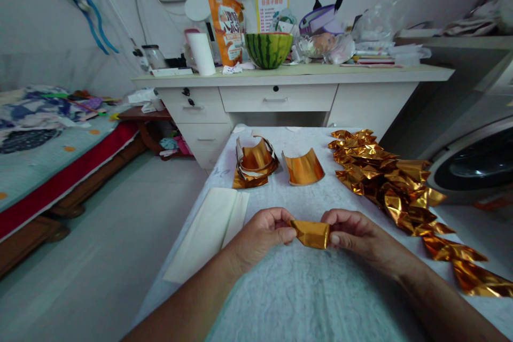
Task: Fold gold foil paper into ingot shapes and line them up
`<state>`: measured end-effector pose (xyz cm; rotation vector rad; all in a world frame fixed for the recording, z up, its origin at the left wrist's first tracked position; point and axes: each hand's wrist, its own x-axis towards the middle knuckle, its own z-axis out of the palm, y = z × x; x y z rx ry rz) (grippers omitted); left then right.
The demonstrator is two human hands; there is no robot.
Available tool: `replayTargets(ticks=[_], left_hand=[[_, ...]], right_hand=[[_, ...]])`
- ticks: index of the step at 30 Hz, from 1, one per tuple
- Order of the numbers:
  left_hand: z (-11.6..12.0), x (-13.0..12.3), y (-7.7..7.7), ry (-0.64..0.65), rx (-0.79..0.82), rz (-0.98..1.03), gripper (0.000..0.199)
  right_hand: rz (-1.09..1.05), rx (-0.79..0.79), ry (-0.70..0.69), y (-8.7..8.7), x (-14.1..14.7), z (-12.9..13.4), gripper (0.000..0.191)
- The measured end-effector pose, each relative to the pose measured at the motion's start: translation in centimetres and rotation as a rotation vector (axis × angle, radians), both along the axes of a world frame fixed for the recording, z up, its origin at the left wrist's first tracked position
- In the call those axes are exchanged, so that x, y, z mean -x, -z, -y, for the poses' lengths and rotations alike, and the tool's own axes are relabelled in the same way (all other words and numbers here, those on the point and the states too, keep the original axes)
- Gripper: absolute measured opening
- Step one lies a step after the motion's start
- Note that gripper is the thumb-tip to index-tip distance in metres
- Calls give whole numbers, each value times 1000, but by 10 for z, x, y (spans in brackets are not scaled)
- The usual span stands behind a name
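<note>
Between my two hands is a small folded piece of gold foil paper (312,234), held just above the cloth-covered table. My left hand (269,230) pinches its left end between thumb and fingers. Its right end is gripped the same way by my right hand (352,232). Beyond them lies a curved sheet of gold foil paper (303,168). Left of that sheet sits a curled stack of gold foil sheets (256,157) with white backs showing. A long heap of folded gold foil pieces (395,192) runs down the table's right side.
Pale paper sheets (204,230) lie on the left of the table (288,299). Behind it stands a white desk (276,97) bearing a cut watermelon (268,51), an orange snack bag (226,29) and a paper roll (201,54). A washing machine (473,160) is at right, a bed (64,160) at left.
</note>
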<state>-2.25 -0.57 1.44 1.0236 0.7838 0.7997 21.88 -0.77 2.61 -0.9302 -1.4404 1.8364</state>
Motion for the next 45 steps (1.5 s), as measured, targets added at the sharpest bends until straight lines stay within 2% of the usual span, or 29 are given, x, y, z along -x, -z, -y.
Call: replayTargets(ticks=[8, 17, 22, 31, 42, 45], left_hand=[[1, -2, -2, -41, -12, -12, 34], [1, -2, 0, 18, 14, 62, 36], [2, -3, -1, 31, 19, 31, 38], [1, -4, 0, 41, 51, 36, 38], [0, -4, -2, -22, 10, -15, 33], [0, -4, -2, 4, 15, -30, 33]], right_hand=[[37, -4, -5, 1, 1, 0, 28], [21, -22, -1, 0, 2, 0, 27], [17, 15, 10, 3, 1, 0, 31], [14, -18, -3, 1, 1, 1, 31], [52, -62, 13, 2, 2, 0, 29], [48, -68, 26, 3, 1, -1, 28]])
